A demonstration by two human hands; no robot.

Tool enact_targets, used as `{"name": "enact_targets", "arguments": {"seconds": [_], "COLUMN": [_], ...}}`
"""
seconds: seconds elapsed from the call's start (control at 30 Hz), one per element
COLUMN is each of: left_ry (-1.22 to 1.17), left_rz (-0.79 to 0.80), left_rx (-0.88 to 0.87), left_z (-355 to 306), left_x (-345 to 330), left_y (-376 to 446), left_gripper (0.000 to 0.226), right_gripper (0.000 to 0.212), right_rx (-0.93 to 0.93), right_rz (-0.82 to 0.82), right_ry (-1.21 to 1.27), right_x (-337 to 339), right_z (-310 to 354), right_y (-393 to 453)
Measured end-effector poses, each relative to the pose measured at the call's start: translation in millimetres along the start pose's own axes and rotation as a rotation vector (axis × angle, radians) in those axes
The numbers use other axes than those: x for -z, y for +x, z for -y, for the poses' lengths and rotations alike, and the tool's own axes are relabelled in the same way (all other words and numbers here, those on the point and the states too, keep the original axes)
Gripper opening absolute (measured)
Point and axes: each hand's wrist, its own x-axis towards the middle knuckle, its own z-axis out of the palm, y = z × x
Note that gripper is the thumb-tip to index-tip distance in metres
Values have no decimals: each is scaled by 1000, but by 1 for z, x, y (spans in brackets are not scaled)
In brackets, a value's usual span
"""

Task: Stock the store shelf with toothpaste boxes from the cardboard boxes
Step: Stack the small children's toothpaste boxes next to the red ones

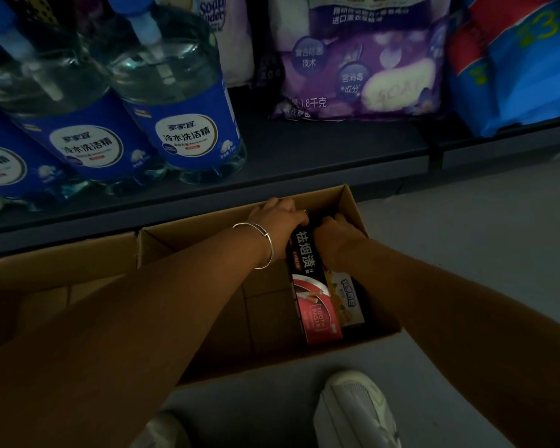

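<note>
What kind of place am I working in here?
Most likely a shop aisle: a dark shelf holds detergent bottles and soap powder bags, with an open cardboard box of toothpaste on the floor.

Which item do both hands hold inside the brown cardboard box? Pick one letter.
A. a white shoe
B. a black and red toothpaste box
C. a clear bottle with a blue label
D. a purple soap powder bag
B: the left hand and right hand both close on the far end of the black and red toothpaste box in the brown cardboard box.

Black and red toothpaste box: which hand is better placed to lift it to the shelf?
Probably left: the left hand already grips the toothpaste box at its far end; the right hand sits beside it.
</note>
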Motion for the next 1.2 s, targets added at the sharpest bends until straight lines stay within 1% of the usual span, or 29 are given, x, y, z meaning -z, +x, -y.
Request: {"name": "enact_targets", "arguments": {"seconds": [0.17,0.2,0.3,0.37,0.57,0.7,0.77,0.87,0.93,1.03,1.2], "left_ry": [8,10,26,33,59,34,29,12,-2,0,0], "left_rz": [-11,-14,-23,-28,-20,4,9,25,52,83,127], "left_rx": [3,5,-8,-23,-28,-23,-25,4,40,81,86], "left_z": [-1,-1,-2,-2,-1,-5,-7,-10,-14,-20,-32], "left_x": [0,-1,-2,-3,-4,2,5,10,15,22,32], "left_y": [0,1,4,5,11,13,13,14,16,18,23], "left_gripper": [61,62,63,64,63,56,52,46,49,57,50], "right_gripper": [64,60,41,36,40,39,42,53,51,43,35], "right_rx": [0,-3,3,10,23,40,50,103,153,212,172], "right_rz": [4,14,59,82,59,32,73,169,196,124,56], "right_ry": [-47,-33,26,53,44,21,-3,-86,-84,-8,98], "right_x": [1,2,5,8,17,27,35,49,58,66,79], "right_z": [2,2,2,2,1,2,3,3,-1,-14,-37], "right_y": [-4,-4,-5,-7,-17,-23,-26,-30,-35,-45,-56]}}
